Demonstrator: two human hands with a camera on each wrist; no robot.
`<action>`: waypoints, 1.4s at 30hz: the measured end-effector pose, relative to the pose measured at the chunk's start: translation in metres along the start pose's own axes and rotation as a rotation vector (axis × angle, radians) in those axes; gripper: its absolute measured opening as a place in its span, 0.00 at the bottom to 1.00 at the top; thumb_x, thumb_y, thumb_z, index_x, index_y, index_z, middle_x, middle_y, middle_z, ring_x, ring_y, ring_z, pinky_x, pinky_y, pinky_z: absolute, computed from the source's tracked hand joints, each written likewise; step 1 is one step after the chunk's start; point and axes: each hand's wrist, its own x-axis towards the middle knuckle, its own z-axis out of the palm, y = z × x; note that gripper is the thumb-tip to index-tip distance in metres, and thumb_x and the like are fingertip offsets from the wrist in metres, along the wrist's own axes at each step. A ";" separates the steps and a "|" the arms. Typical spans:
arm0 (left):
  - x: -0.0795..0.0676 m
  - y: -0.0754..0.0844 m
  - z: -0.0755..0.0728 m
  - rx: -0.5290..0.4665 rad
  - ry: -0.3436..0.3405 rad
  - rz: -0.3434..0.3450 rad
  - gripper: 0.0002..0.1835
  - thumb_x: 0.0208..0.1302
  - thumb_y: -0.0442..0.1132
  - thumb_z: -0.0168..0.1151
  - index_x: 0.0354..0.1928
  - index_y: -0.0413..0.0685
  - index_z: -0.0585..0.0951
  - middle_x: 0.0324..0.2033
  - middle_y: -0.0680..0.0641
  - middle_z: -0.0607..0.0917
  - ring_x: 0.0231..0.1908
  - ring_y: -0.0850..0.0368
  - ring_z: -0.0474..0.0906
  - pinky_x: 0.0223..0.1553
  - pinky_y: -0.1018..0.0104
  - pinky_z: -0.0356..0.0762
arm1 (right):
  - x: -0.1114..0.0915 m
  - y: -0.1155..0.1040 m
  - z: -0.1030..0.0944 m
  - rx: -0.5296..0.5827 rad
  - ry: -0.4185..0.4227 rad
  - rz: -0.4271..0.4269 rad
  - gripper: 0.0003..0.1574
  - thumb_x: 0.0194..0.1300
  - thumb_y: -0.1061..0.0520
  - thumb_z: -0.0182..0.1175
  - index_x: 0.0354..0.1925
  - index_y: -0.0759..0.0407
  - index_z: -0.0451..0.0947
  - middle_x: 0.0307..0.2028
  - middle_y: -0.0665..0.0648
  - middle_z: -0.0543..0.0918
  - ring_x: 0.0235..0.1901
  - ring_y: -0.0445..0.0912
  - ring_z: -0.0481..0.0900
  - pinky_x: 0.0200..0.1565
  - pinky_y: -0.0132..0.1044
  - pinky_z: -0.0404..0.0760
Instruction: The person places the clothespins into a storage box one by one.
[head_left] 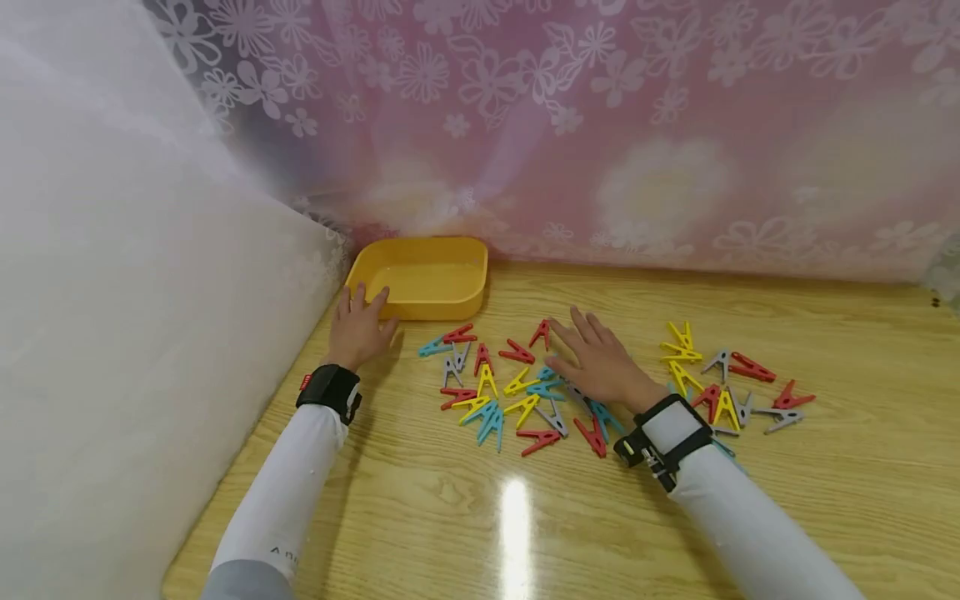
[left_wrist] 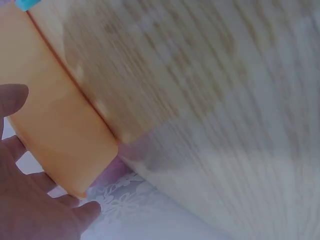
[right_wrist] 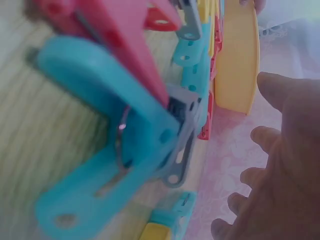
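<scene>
My left hand (head_left: pixel 358 333) reaches to the near left corner of a yellow plastic basin (head_left: pixel 431 312), fingers spread at its rim. In the left wrist view its fingertips lie along the edge of the basin's wall (left_wrist: pixel 60 115). My right hand (head_left: pixel 602 367) is stretched out over a scatter of plastic clothespins, fingers straight and apart, holding nothing. Under and around it lie a blue clothespin (right_wrist: pixel 142 145), a grey clothespin (right_wrist: pixel 182 150) and a red clothespin (head_left: pixel 591 437). Part of the pile is hidden beneath that hand.
More clothespins, such as a yellow clothespin (head_left: pixel 681 350), lie right of my right wrist. Others, including a red clothespin (head_left: pixel 538 442), spread between the hands on the wooden table (head_left: pixel 435 525). A pink floral curtain (head_left: pixel 540 167) hangs behind, and white cloth (head_left: pixel 150 275) borders the left.
</scene>
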 end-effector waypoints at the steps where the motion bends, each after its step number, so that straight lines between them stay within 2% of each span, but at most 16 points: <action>1: 0.000 0.000 0.001 -0.007 -0.014 -0.007 0.32 0.71 0.50 0.50 0.73 0.48 0.57 0.70 0.31 0.49 0.69 0.31 0.35 0.64 0.37 0.41 | -0.001 0.001 0.000 0.001 -0.002 0.001 0.42 0.73 0.39 0.45 0.75 0.56 0.47 0.73 0.69 0.38 0.70 0.66 0.33 0.64 0.63 0.37; 6: 0.001 0.004 0.002 -0.022 -0.058 -0.013 0.33 0.73 0.52 0.48 0.74 0.49 0.54 0.71 0.31 0.46 0.69 0.31 0.31 0.64 0.36 0.42 | -0.004 0.006 0.001 0.005 0.006 0.007 0.42 0.73 0.39 0.45 0.75 0.57 0.47 0.72 0.70 0.37 0.70 0.67 0.34 0.64 0.63 0.37; 13: 0.002 0.025 0.002 -0.055 -0.152 -0.014 0.35 0.73 0.55 0.45 0.75 0.53 0.49 0.72 0.33 0.40 0.69 0.32 0.25 0.64 0.35 0.38 | -0.012 0.013 0.002 0.009 0.007 0.024 0.42 0.74 0.41 0.45 0.74 0.58 0.47 0.72 0.71 0.38 0.70 0.67 0.35 0.64 0.62 0.38; 21: 0.006 0.054 0.012 -0.065 -0.166 0.005 0.36 0.72 0.56 0.46 0.75 0.54 0.48 0.72 0.35 0.39 0.69 0.34 0.24 0.64 0.36 0.37 | -0.024 0.022 -0.003 -0.007 0.019 0.050 0.42 0.74 0.40 0.43 0.74 0.59 0.46 0.72 0.72 0.39 0.70 0.67 0.35 0.65 0.60 0.37; 25: 0.010 0.070 0.015 -0.116 -0.174 0.038 0.37 0.72 0.59 0.44 0.75 0.53 0.49 0.72 0.34 0.40 0.69 0.35 0.22 0.64 0.35 0.35 | -0.032 0.028 -0.008 0.007 0.015 0.076 0.42 0.74 0.39 0.42 0.75 0.58 0.45 0.72 0.71 0.37 0.70 0.67 0.34 0.65 0.60 0.36; 34: 0.020 0.105 0.021 -0.129 -0.217 0.060 0.37 0.72 0.60 0.43 0.76 0.60 0.45 0.73 0.39 0.37 0.69 0.39 0.18 0.65 0.38 0.29 | -0.039 0.043 -0.014 0.040 0.026 0.135 0.44 0.74 0.37 0.41 0.75 0.58 0.44 0.72 0.72 0.36 0.70 0.67 0.32 0.65 0.60 0.35; 42: 0.025 0.129 0.029 -0.129 -0.239 0.104 0.36 0.72 0.60 0.42 0.76 0.62 0.44 0.74 0.40 0.38 0.69 0.39 0.19 0.65 0.38 0.30 | -0.048 0.053 -0.019 0.111 0.039 0.184 0.43 0.74 0.37 0.40 0.75 0.55 0.41 0.73 0.68 0.32 0.70 0.66 0.29 0.62 0.67 0.37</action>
